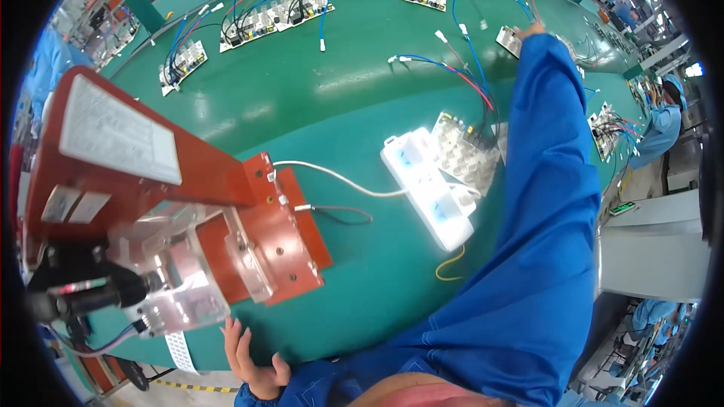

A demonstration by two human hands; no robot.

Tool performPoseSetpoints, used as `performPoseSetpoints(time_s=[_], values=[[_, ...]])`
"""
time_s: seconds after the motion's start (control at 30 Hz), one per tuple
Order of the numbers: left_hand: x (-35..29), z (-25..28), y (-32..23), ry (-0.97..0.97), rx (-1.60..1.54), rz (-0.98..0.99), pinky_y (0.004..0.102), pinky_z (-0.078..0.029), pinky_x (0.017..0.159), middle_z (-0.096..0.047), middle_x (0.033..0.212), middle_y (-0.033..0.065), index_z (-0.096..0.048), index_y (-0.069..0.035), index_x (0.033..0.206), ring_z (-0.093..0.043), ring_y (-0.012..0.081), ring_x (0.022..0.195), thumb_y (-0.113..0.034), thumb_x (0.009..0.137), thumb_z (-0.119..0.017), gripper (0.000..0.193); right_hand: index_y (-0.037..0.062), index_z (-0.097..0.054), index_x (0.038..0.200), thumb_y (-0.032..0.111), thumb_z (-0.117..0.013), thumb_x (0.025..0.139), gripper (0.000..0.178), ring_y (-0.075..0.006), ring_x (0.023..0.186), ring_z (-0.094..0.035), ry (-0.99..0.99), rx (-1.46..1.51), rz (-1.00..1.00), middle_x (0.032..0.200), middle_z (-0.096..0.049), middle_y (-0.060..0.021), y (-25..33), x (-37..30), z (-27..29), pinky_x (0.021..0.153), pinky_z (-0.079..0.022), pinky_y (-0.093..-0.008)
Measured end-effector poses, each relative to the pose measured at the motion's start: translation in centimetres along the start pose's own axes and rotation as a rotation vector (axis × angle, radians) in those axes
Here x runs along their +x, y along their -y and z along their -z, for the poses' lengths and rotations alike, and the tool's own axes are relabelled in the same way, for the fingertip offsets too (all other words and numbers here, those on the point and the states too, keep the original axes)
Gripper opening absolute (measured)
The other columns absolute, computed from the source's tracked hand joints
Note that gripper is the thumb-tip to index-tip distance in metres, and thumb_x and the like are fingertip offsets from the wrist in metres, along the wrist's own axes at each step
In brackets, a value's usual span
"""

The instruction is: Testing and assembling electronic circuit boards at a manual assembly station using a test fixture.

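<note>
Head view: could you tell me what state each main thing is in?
Left hand: open, fingers spread, beside the clear guard.
Right hand: outstretched at a far circuit board, grip unclear.
White power strip: lying down, white cord attached.
Red bench machine: standing; running or off, unclear.
Circuit board beside the strip: lying component side up.

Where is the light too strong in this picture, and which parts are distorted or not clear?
In the head view, the power strip is overexposed, and pale glare streaks lie on the green table; in the head view, the table's far edge bends and the corners go black; in the head view, the circuit board by the right hand looks small, its details unclear.
</note>
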State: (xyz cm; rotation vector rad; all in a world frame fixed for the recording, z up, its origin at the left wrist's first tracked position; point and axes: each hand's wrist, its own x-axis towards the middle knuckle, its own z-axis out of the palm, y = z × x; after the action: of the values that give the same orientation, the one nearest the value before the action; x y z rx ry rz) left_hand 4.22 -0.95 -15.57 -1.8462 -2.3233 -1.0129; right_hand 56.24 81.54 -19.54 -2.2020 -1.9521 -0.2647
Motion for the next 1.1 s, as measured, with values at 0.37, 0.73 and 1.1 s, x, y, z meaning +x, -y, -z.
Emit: performPoseSetpoints(time_s=[0.37, 0.73, 1.1], values=[[-0.5, -1.0, 0.7, -0.055, 0.038, -0.027, 0.0622, -0.036, 0.111, -0.059, 0.131, 0.0283, -0.057, 0.005, 0.124, -0.054, 0.0509, 0.128, -0.04, 0.09, -0.059, 0.057, 0.0214, -0.071, 0.126, 0.028, -0.057, 0.086, 0.043, -0.0392, 0.113, -0.065, 0.095, 0.09, -0.001, 0.12, -0.07, -0.0196, 3.5, -5.0, 4.5, 0.1, -0.05, -0.046], [0.3, -1.0, 0.4, -0.037, -0.087, -0.088, 0.0633, -0.032, 0.114, -0.056, 0.133, 0.0296, -0.058, 0.007, 0.12, -0.051, 0.0525, 0.13, -0.019, 0.077, -0.06, 0.05, 0.0119, -0.075, 0.107, 0.017, -0.068, 0.087, 0.022, -0.0334, 0.131, -0.054, -0.097, -0.46, 0.154, 0.136, -0.061, -0.0134, 6.8, -15.5, 17.9, 0.102, -0.045, -0.0545], [1.4, 0.0, 0.5, -0.086, -0.239, -0.212, 0.0558, -0.043, 0.11, -0.06, 0.131, 0.0232, -0.063, 0.003, 0.118, -0.055, 0.0443, 0.13, -0.007, 0.07, -0.068, 0.05, 0.0044, -0.065, 0.099, 0.016, -0.065, 0.095, 0.012, -0.0293, 0.098, -0.066, -0.513, -0.241, 1.034, 0.1, -0.069, -0.0121, 11.3, -37.7, 39.5, 0.108, -0.043, -0.0386]])
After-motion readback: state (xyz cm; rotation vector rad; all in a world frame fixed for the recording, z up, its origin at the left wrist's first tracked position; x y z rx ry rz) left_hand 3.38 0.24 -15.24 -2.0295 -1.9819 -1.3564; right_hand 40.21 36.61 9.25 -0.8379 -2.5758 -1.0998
